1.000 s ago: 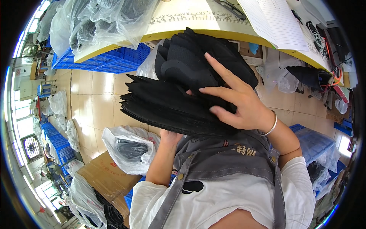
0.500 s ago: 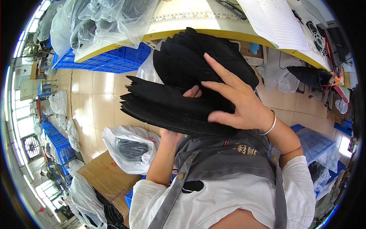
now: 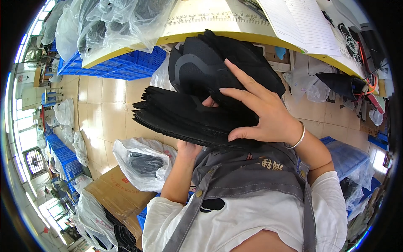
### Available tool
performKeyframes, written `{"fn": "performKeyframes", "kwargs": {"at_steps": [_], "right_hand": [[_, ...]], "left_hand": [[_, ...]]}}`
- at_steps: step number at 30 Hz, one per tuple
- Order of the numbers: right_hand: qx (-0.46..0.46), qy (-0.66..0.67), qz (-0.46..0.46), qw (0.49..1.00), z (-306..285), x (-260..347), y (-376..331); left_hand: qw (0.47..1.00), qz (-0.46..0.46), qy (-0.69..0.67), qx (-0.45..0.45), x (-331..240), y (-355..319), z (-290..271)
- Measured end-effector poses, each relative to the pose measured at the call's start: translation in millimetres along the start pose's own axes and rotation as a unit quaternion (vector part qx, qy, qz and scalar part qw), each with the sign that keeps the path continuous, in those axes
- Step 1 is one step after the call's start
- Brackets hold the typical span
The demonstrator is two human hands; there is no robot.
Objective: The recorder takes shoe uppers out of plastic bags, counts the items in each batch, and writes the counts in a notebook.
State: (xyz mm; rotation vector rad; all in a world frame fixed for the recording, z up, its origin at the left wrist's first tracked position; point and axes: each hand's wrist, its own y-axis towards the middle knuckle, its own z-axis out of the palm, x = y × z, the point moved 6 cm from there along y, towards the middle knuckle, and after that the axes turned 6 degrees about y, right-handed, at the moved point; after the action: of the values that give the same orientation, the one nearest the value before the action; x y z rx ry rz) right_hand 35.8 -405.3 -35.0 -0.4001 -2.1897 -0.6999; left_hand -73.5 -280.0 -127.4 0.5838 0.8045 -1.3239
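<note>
Right hand fingers spread flat on stack of black fabric pieces, left hand underneath, grip hidden

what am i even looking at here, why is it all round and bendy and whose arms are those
There is no machine here: a person wears a wide fisheye camera on the head, looking down, so straight edges curve. The arms are that person's own. The left hand props a fanned stack of flat black fabric pieces from beneath. The right hand, with a silver bangle, rests open on top of the stack. Beyond is a yellow-edged worktable with paper sheets, blue crates beneath it, and a clear bag of black pieces on a cardboard box.
</note>
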Motion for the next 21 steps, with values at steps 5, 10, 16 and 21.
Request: {"fn": "performKeyframes", "kwargs": {"at_steps": [5, 10, 16, 21], "right_hand": [[0.022, 0.056, 0.015, 0.998, -1.1, 0.2, 1.5], [0.018, -0.041, -0.034, 0.998, 9.8, 0.8, -2.1], [-0.047, -0.077, 0.008, 0.996, 1.9, -0.8, -0.7], [-0.054, -0.33, 0.004, 0.942, -5.4, 7.4, -0.2]], "left_hand": [[0.994, 0.024, -0.097, -0.047, 17.8, -22.0, -36.7], [0.996, 0.046, -0.077, 0.026, 16.4, -22.1, -33.5], [1.0, 0.005, 0.009, 0.014, -1.2, 2.1, 6.5], [1.0, 0.029, -0.01, 0.008, -4.4, 8.1, 16.2]]}}
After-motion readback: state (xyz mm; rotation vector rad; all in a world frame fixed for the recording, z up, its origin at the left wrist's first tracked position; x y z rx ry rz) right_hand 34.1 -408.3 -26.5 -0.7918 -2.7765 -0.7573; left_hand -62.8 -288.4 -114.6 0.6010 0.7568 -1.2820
